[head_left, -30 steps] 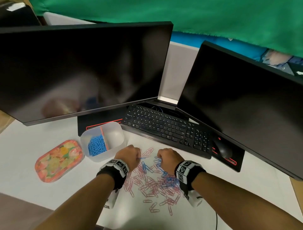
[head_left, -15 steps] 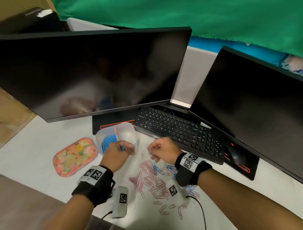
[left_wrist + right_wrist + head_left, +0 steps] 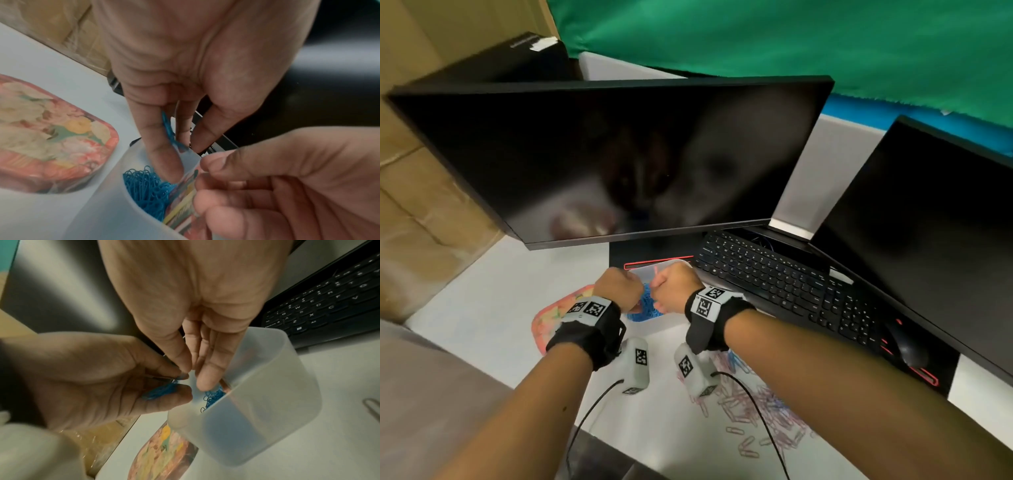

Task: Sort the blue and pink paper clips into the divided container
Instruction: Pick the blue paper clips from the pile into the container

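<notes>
Green cloth (image 3: 791, 44) behind white desk (image 3: 493, 308)

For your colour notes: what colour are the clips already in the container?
Blue clips, clearest in the left wrist view.

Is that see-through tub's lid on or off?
Off. The tub is open on top, blue clips visible inside; the flowery lid lies beside it.

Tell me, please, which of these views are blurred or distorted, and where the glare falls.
Head view: wide-angle bending of the left monitor, whose dark screen carries hazy reflections; the loose paper clips are soft. Left wrist view: the floral lid and the right hand are smeared, the blue clips in the container fairly crisp. Right wrist view: dim and soft, the translucent container blurred.
</notes>
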